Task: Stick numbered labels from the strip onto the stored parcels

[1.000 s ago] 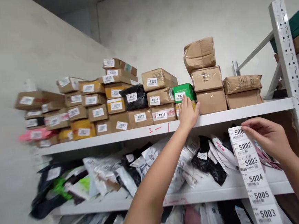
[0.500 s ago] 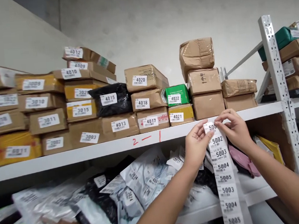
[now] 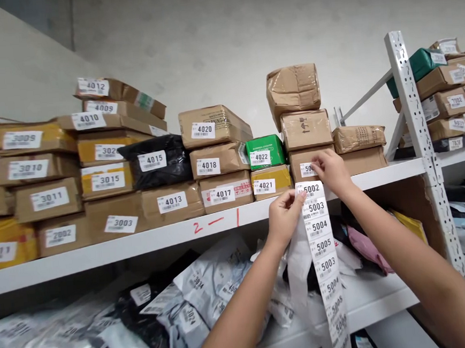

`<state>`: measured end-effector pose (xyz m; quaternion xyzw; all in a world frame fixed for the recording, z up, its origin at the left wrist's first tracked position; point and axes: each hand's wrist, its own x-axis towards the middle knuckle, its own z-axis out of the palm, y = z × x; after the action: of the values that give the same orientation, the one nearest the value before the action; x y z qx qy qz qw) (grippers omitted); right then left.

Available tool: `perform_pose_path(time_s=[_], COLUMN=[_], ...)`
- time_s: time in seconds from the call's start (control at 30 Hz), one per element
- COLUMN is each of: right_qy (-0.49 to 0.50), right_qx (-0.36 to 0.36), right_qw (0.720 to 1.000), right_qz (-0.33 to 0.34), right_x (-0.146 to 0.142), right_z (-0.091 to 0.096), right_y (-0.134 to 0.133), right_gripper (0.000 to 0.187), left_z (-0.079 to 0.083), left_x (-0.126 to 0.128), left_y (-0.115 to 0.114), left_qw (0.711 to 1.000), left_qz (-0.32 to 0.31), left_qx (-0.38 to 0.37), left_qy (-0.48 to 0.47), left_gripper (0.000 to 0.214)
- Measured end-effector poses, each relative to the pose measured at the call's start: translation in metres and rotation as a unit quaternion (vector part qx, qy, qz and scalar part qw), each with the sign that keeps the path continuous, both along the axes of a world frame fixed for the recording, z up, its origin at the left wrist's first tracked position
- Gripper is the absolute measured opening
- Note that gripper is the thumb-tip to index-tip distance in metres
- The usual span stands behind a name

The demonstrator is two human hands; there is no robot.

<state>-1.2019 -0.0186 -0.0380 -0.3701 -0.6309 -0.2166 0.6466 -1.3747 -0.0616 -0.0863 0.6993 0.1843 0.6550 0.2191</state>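
Observation:
A long strip of white number labels [image 3: 323, 244] hangs from my left hand [image 3: 282, 217], whose thumb and fingers pinch its top beside the 5002 label. Just above, my right hand [image 3: 332, 170] has its fingers closed on the right end of a single label [image 3: 307, 170] beginning with 50; its last digits are hidden. That label lies against the front of the lowest brown carton [image 3: 296, 158] in a stack of three. Above it sit a carton with printed symbols [image 3: 306, 129] and a crumpled taped carton [image 3: 292, 89]; no labels show on these two.
Numbered cartons, such as a green box [image 3: 266, 151] and a black parcel [image 3: 155, 161], line the white upper shelf [image 3: 180, 229]. Bagged parcels [image 3: 203, 283] fill the level below. A perforated post [image 3: 412, 106] stands at the right, with another stacked shelf beyond.
The top label has come off the strip, and my right hand has moved up with it to the lowest carton. My left hand has lowered slightly with the strip. The view has shifted right.

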Motion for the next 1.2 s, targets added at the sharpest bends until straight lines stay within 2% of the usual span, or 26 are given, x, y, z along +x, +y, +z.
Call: perform_pose_path(time_s=[0.07,0.1,0.17,0.23,0.3,0.47,0.57,0.63,0.73,0.8,0.87,0.97,1.07,1.13,1.2], right_qy=[0.011,0.009,-0.022,-0.046,-0.023,0.053,0.048,0.037,0.03,0.025,0.025,0.029,0.005,-0.001,-0.001], right_qx=[0.034,0.04,0.006,-0.059,-0.086,-0.064,-0.071,-0.062,-0.002,0.028,0.045,0.063,0.021,0.023,0.061], right_qw=[0.999,0.999,0.995,0.97,0.953,0.95,0.944,0.951,0.975,0.984,0.988,0.994,0.999,1.0,0.998], right_qz=[-0.036,-0.018,0.097,0.231,0.291,0.301,0.318,0.301,0.22,0.175,0.145,0.089,0.037,0.011,0.007], right_x=[-0.003,-0.006,-0.011,-0.014,-0.014,-0.006,-0.003,-0.004,-0.01,-0.014,-0.014,-0.008,0.002,0.004,0.001], right_z=[-0.002,-0.005,-0.01,-0.014,-0.014,0.012,0.034,0.046,0.06,0.069,0.078,0.097,0.113,0.117,0.114], right_y=[-0.011,-0.017,-0.027,-0.032,-0.031,-0.021,-0.02,-0.02,-0.017,-0.012,-0.007,0.002,0.007,0.004,-0.004], right_gripper=[0.025,0.026,0.021,0.03,0.031,0.03,0.028,0.018,0.005,0.004,0.006,0.006,0.005,0.013,0.024], left_z=[-0.001,-0.001,-0.001,0.001,0.007,0.034,0.053,0.065,0.076,0.078,0.076,0.071,0.068,0.068,0.069], left_x=[-0.001,0.0,0.002,0.005,0.01,0.025,0.03,0.032,0.031,0.029,0.025,0.016,0.006,0.002,0.0], left_y=[0.0,0.001,0.004,0.007,0.01,0.018,0.025,0.029,0.033,0.033,0.032,0.029,0.027,0.027,0.029], left_qw=[1.0,1.0,0.999,0.998,0.996,0.995,0.992,0.991,0.995,0.994,0.993,0.997,1.0,1.0,0.999], left_qz=[0.001,0.003,0.008,0.016,0.017,-0.022,0.02,0.035,-0.003,-0.034,-0.046,-0.037,-0.024,-0.018,-0.019], left_qx=[0.019,0.024,0.027,0.025,0.021,0.004,0.028,0.032,-0.024,-0.066,-0.078,-0.052,-0.012,0.015,0.038], left_qy=[-0.002,-0.005,-0.021,-0.051,-0.08,-0.092,-0.118,-0.123,-0.096,-0.081,-0.079,-0.047,-0.001,0.013,0.013], left_gripper=[0.033,0.035,0.036,0.032,0.027,0.023,0.03,0.033,0.025,0.025,0.026,0.03,0.038,0.041,0.038])
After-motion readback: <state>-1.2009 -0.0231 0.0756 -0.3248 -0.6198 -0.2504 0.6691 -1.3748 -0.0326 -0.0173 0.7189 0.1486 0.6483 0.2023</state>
